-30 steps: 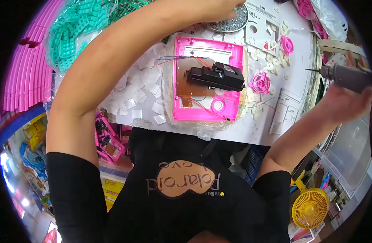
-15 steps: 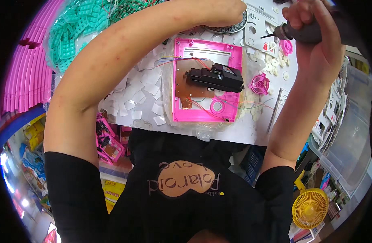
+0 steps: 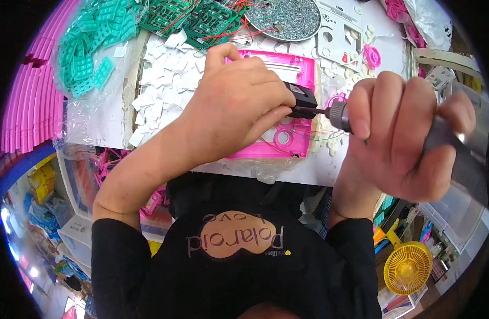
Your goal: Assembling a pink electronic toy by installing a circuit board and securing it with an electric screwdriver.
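A pink plastic housing [image 3: 308,74] lies on the bench in front of me, with a black plastic module [image 3: 306,95] sitting in it. My left hand [image 3: 244,101] reaches over the housing from the left and hides most of the module. Its thumb and forefinger pinch together beside the bit tip; what is between them is too small to make out. In my right hand [image 3: 396,133] is a dark electric screwdriver [image 3: 338,116], held nearly level with its bit pointing left at the module. Thin wires [image 3: 329,132] trail from the housing's right side.
Behind the housing are a round dish [image 3: 293,40] of small screws and green circuit boards [image 3: 212,22]. White paper pieces [image 3: 162,90], teal button pads [image 3: 82,69] and stacked pink strips [image 3: 31,101] lie leftward. A white panel [image 3: 335,42] and a pink ring [image 3: 371,57] lie far right.
My left hand has come back from the screw dish to the black module. My right hand has lowered the screwdriver and brought its bit to the left fingertips.
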Motion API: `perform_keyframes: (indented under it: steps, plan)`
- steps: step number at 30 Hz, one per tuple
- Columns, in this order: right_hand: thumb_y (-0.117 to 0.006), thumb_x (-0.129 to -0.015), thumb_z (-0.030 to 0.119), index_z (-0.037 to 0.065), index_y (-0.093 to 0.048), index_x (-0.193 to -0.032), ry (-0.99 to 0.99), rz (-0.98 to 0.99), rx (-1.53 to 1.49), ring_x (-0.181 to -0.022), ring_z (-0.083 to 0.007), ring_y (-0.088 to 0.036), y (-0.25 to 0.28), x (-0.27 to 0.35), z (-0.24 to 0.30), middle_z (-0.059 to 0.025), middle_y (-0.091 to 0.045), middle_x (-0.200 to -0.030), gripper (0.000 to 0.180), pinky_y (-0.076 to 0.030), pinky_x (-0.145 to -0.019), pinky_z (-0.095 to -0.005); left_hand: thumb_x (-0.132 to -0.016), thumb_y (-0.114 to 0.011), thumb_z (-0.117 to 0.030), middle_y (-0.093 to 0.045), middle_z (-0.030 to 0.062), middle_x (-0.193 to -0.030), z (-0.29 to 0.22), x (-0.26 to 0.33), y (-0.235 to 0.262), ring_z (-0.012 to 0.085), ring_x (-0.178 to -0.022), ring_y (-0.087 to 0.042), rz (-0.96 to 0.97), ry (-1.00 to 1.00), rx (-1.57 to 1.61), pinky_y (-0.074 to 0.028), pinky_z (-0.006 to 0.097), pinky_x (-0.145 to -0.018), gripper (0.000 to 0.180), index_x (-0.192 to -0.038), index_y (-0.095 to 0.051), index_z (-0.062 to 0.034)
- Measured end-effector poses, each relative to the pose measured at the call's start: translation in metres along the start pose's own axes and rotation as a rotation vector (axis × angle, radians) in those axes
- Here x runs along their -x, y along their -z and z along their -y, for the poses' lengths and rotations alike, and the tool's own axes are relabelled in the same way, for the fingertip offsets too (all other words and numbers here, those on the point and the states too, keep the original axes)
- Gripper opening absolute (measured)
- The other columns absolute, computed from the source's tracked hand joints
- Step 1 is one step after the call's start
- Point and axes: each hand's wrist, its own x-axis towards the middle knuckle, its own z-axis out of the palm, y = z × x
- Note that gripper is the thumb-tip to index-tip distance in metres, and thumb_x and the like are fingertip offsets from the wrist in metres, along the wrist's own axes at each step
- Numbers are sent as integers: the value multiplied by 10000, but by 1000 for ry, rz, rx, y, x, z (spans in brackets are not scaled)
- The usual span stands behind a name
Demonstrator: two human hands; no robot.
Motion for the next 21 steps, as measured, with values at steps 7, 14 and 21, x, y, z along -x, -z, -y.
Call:
perform_keyframes:
  steps: [7,14,21]
  plan:
    - [-607,-1038,342,243,-526,-1340,-110,74,230,-643,-87,-466,-20,-8,4,67,-519,-736,328,-455,-680,-289,-834,-771,-155,-677,-6,-840,-1,9,-7,187,-847,-625,-67,63,89,-338,443,-936,90,-887,-700,-139]
    - [-585,-1044,318,239,-505,-1353,-143,145,330,-640,-103,-447,-20,-10,4,53,-512,-748,328,-437,-672,-303,-786,-818,-226,-655,-14,-888,-2,12,-4,203,-894,-606,-100,42,-99,-326,454,-931,226,-954,-685,-155]
    - [-489,-1052,252,203,-522,-1389,2,90,183,-684,-126,-434,7,-7,-14,43,-481,-759,341,-434,-721,-348,-757,-842,-273,-683,1,-1056,1,33,-17,210,-1038,-592,-80,185,-202,-290,443,-932,467,-1163,-646,-154]
